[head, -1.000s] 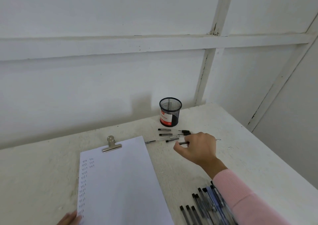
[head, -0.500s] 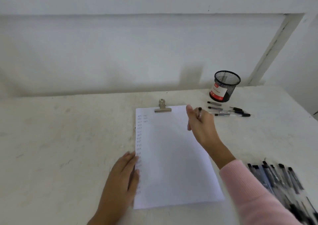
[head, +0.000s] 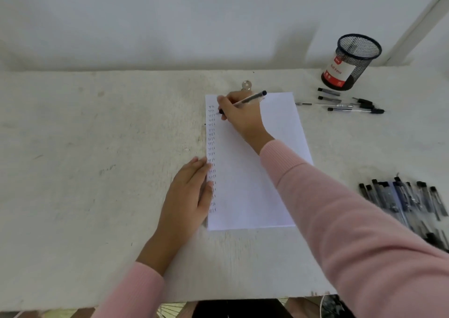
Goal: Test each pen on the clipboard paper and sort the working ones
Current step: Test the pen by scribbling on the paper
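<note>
Testing step: your right hand (head: 240, 117) grips the pen (head: 252, 97), tip at the upper left of the clipboard paper (head: 245, 196). Your left hand (head: 189, 191) presses flat on its left edge. Next, stroke and check for ink.

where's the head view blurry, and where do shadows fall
Head view: the pen pile at the right edge is smeared by blur, while the pen in the right hand and the paper look fairly sharp; head view: the mesh cup throws a soft shadow leftward onto the wall; light is even, no glare.
</note>
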